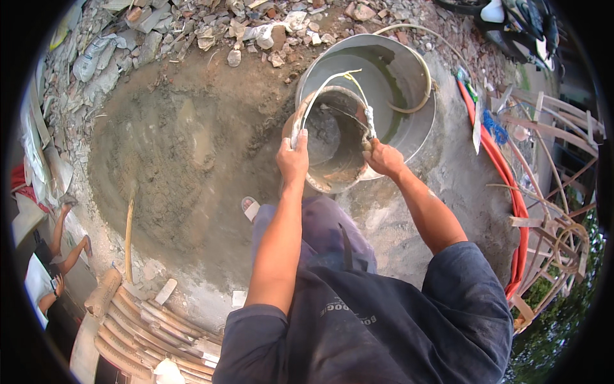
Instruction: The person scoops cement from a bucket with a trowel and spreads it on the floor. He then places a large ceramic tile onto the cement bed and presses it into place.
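Gripping the bucket (pixel 332 147) rim: left hand (pixel 292 160), right hand (pixel 382 157).

A crumpled pale plastic bag (pixel 96 54) lies flat on the rubble at the top left, grey-white and dusty. Another scrunched white bag (pixel 263 33) sits among the stones at the top middle. A small white tag (pixel 477 125) hangs beside the orange hose on the right; its print is too small to make out.
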A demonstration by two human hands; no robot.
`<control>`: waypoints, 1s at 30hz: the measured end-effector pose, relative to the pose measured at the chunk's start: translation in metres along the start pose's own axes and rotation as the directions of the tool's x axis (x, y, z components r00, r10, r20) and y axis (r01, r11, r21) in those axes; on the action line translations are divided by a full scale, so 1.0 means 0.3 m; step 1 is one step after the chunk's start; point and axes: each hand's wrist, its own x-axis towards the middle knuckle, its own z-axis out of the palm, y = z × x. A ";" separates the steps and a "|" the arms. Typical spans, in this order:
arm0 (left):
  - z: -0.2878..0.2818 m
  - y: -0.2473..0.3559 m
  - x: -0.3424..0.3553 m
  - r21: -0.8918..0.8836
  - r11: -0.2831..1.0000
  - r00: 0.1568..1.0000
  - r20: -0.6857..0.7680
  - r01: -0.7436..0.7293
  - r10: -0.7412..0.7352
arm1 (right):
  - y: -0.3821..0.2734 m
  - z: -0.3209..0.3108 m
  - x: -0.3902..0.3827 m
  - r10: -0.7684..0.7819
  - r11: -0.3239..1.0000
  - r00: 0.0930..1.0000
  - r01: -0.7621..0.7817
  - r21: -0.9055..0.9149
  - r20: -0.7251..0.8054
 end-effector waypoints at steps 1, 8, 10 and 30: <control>0.001 0.000 -0.003 0.025 1.000 1.000 0.011 -0.016 0.015 | -0.017 0.034 0.030 0.022 1.000 0.999 -0.022 0.013 -0.032; 0.027 -0.020 0.004 0.038 0.998 0.999 0.009 -0.050 0.050 | -0.133 0.259 0.084 0.195 0.912 0.976 -0.215 0.351 0.092; 0.001 -0.041 0.012 0.101 0.993 0.998 -0.010 -0.067 0.069 | -0.158 0.287 0.087 0.197 0.860 0.976 -0.216 0.463 0.091; 0.057 -0.002 0.001 0.011 0.995 0.995 0.009 -0.102 0.102 | -0.143 0.011 0.034 -0.037 0.997 0.874 0.063 -0.039 0.484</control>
